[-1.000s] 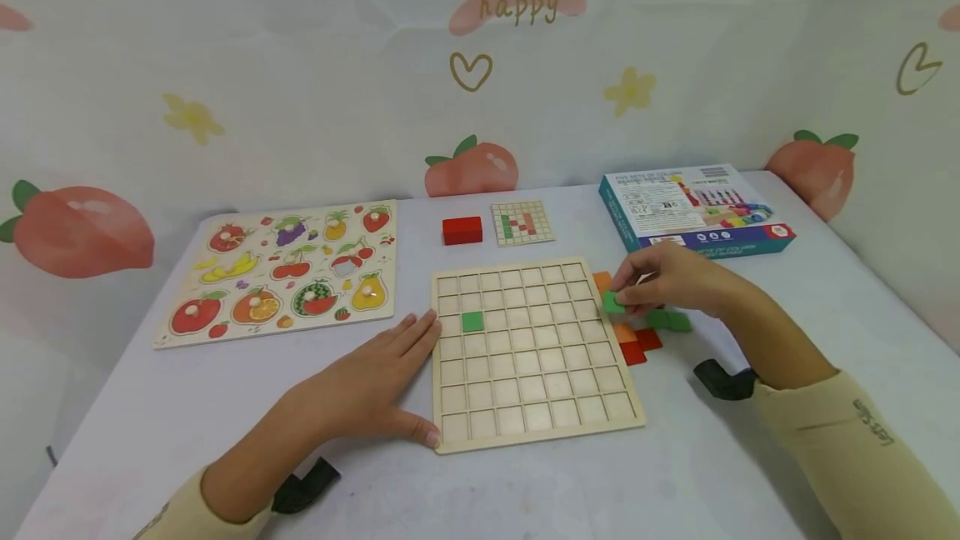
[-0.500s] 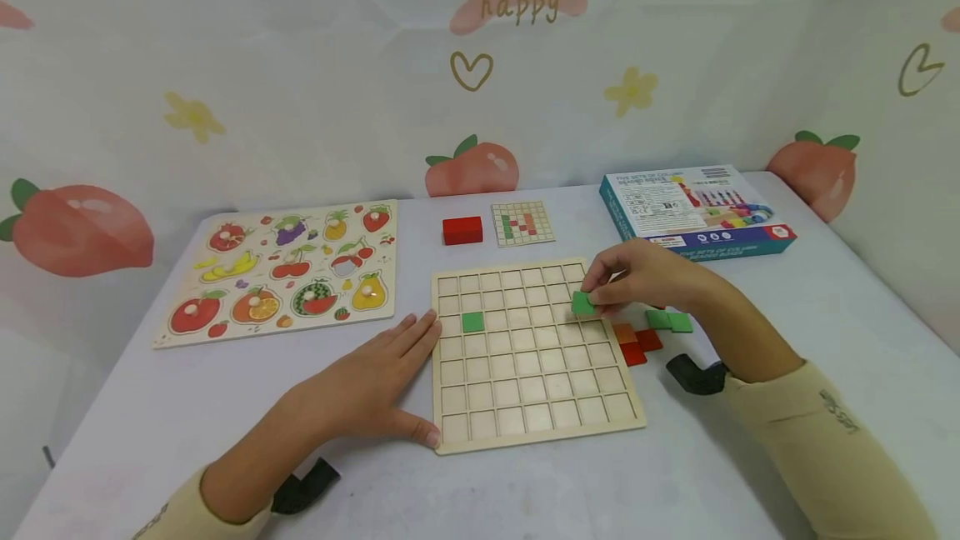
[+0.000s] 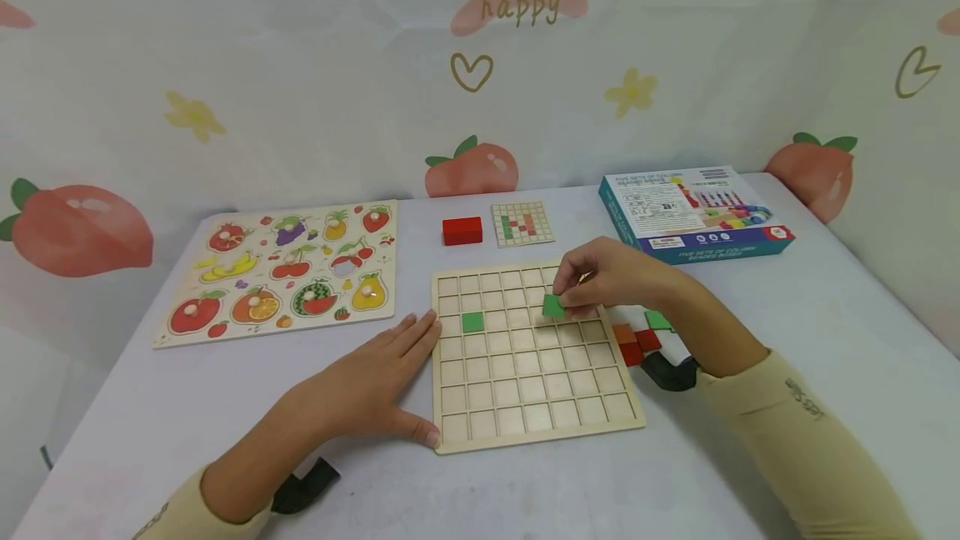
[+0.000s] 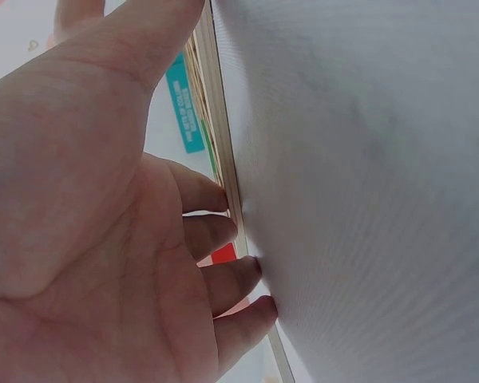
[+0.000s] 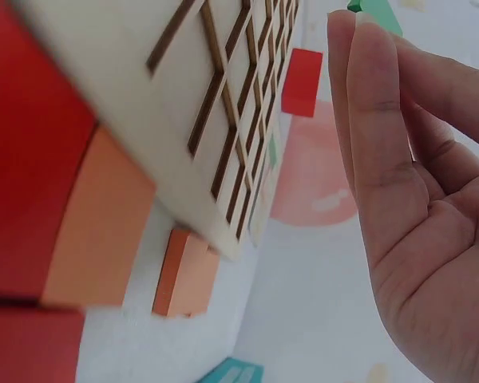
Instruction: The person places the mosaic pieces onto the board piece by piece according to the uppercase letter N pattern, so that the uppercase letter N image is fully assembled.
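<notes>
A square wooden grid board (image 3: 525,348) lies mid-table, with one green tile (image 3: 472,322) set in a cell at its upper left. My left hand (image 3: 367,386) lies with fingers extended along the board's left edge, fingertips and thumb touching it; the left wrist view shows those fingertips (image 4: 259,307) at the board's side. Over the board's upper right, my right hand (image 3: 607,273) pinches a second green square tile (image 3: 553,306) between thumb and fingers. In the right wrist view this tile (image 5: 383,14) shows only partly at the fingertips, above the board's surface.
Orange and red tiles (image 3: 632,352) and a green tile (image 3: 658,321) lie right of the board. Behind it are a red block (image 3: 462,231) and a small pattern card (image 3: 522,224). A fruit puzzle board (image 3: 285,273) lies left, a toy box (image 3: 697,215) back right.
My right hand has moved left from beside the board's right edge, carrying the green tile over the grid. The left hand has stayed in place.
</notes>
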Demonstrator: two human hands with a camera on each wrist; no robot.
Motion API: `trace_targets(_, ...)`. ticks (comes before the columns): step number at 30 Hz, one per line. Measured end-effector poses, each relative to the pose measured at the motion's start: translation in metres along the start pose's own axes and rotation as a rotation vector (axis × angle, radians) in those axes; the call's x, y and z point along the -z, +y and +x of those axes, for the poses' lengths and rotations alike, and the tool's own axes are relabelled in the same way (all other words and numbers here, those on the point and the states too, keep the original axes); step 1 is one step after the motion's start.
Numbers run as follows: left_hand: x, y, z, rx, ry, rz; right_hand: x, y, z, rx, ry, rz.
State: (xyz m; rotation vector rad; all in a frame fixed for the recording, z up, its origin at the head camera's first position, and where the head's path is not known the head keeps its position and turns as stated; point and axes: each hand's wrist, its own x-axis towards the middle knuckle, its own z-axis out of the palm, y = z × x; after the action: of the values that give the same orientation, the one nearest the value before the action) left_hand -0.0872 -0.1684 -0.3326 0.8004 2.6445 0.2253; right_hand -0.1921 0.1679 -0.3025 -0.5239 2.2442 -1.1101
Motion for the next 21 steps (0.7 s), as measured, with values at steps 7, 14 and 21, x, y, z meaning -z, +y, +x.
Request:
trace_targets(7, -0.001, 0.0, 0.001, 0.01, -0.002, 0.004, -0.009, -0.011, 0.01, 0.021, -0.021, 0.017)
trace_targets(14, 0.0, 0.0, 0.0, 0.004, 0.003, -0.005, -0.017, -0.02, 0.02, 0.035, -0.052, 0.045)
trace_targets(21, 0.0, -0.001, -0.001, 0.0, 0.001, -0.007, -0.028, -0.029, 0.029, 0.04, -0.086, 0.046)
